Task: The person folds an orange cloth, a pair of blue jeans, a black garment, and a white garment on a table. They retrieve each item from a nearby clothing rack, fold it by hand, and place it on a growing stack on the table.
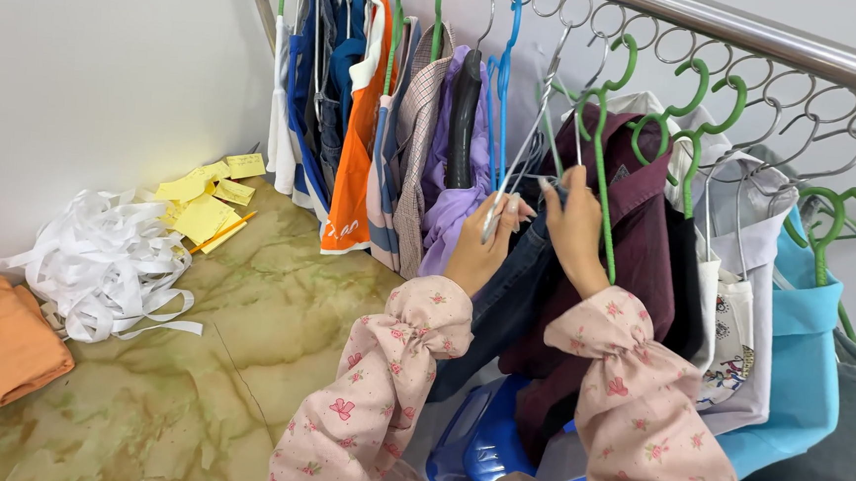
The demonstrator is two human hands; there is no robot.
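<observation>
Marble floor (243, 358) below one rail (757, 38); I count five green hangers (607, 143). My left hand (482, 244) pinches a wire hanger (517, 162); my right hand (577, 225) grips denim (514, 285).

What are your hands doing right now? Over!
Left hand grips a metal hanger. Right hand pinches the dark blue garment beside it. Maroon shirt crowds close behind.
</observation>
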